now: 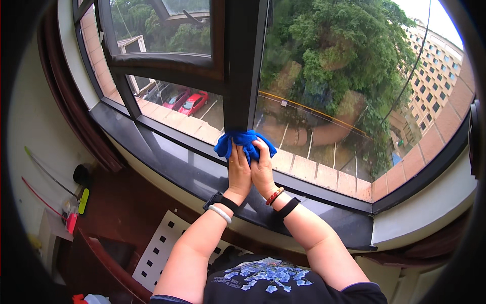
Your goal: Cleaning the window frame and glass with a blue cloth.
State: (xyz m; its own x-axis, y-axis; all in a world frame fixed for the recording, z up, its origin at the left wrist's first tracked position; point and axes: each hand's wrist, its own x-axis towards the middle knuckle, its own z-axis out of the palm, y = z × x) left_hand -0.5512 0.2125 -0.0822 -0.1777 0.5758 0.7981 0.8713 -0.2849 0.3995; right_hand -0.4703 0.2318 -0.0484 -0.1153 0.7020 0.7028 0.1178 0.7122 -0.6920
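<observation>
A bunched blue cloth is pressed against the foot of the dark upright bar of the window frame. My left hand holds its left part, fingers pointing up onto the fabric. Right beside it, my right hand grips the cloth with bent fingers. The two hands touch along their inner sides. Under the cloth, the hands hide part of the frame's lower bar. Both forearms reach forward over the dark window sill.
Left of the bar is a tilted window sash; to the right, a large glass pane reflects my arms. A brown curtain hangs at the left. Below it, a green-headed brush and a red dustpan stand near a wooden chair.
</observation>
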